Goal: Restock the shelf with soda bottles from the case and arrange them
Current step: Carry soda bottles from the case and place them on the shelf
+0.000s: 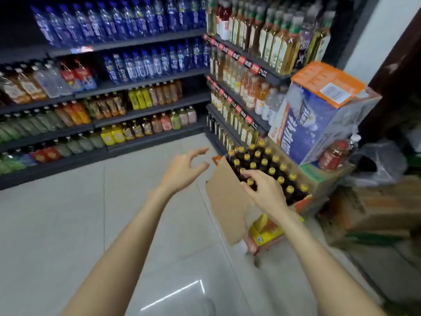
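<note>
Your right hand (265,190) is curling narrow fingers over yellow-capped dark soda bottles (264,161) standing upright in open cardboard case (227,201), 2 o'clock of centre; grip not yet sealing. Left hand (182,172) is hovering wide-spread, empty, farther off, bottles lying at its 3 o'clock.

There is one view only, a wide-angle camera worn on the person's head, looking forward and down into the corner of a shop aisle. Both bare forearms reach out from the bottom edge, so the left hand (182,171) and right hand (265,191) sit close, mid-frame. The open case (227,201) of bottles lies near, right of centre; the drink shelves (127,44) stand farther off, bowed by the lens, with tiled floor (68,224) below
</note>
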Tool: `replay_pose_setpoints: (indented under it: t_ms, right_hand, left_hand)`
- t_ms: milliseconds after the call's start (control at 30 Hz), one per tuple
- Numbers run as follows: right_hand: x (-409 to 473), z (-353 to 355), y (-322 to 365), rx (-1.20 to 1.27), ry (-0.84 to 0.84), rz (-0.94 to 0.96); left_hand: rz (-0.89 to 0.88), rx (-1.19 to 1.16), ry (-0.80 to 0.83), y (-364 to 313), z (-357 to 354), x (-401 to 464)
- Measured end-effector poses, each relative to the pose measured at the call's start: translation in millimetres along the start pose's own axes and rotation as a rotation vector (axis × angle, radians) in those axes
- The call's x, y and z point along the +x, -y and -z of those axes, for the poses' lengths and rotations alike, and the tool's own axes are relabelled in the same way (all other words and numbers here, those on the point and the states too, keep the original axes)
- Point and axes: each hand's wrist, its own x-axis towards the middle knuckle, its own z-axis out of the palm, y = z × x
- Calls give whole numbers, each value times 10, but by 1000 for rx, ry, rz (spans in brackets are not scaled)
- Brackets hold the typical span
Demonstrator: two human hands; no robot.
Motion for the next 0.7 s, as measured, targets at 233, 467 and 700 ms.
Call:
replay_pose_setpoints:
  t_ms: [233, 467, 700]
  right_hand:
    - [-465, -483, -820, 17, 229, -538]
    - [-298, -584, -1338, -29, 130, -662]
    - [454, -901, -2038, -293, 188, -450]
  left_hand:
    - [187, -72, 203, 618, -894, 114]
    - [351, -139, 336, 880, -1767, 542]
    - [391, -36, 439, 1009, -2418, 1355]
